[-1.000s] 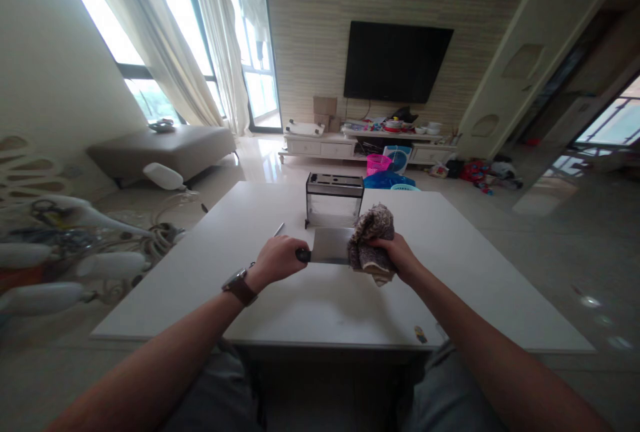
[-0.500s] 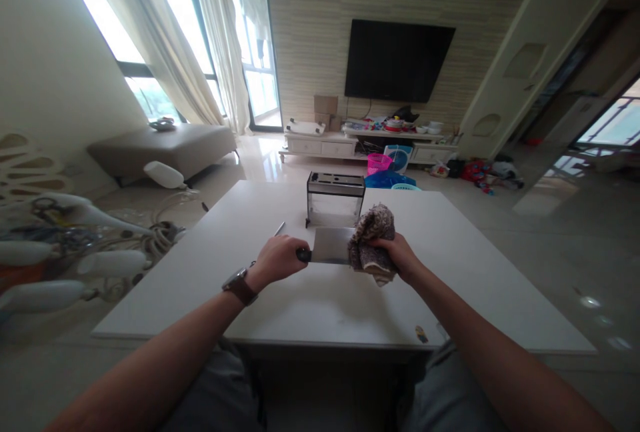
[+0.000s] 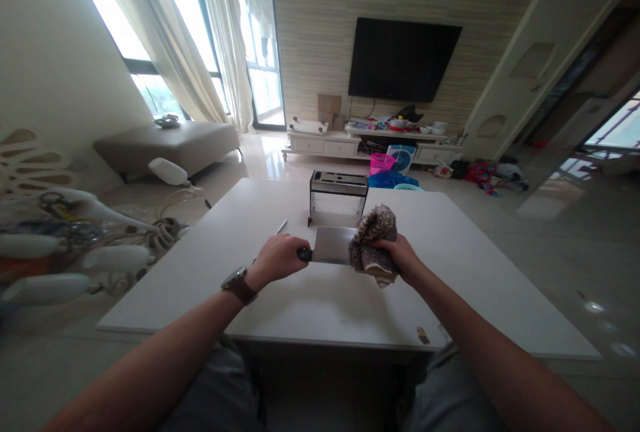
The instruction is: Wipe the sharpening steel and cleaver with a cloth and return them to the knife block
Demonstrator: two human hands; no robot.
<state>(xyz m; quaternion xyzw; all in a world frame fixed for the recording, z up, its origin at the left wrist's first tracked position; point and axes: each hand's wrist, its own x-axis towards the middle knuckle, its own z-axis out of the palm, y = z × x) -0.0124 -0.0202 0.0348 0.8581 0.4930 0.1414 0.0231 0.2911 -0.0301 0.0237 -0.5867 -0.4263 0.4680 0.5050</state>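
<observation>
Moved: view, slightly left | broad black-handled steel cleaver [image 3: 333, 246] at 12 o'clock; long axis 9-to-3 | left hand [image 3: 284, 259] nearer, clamped on handle, 9 o'clock; right hand [image 3: 401, 257] gripping mottled brown cloth [image 3: 375, 235] against blade, 3 o'clock

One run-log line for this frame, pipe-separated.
left hand: on cleaver handle | right hand: gripping bunched cloth at blade end | knife block: on table, beyond cleaver
</observation>
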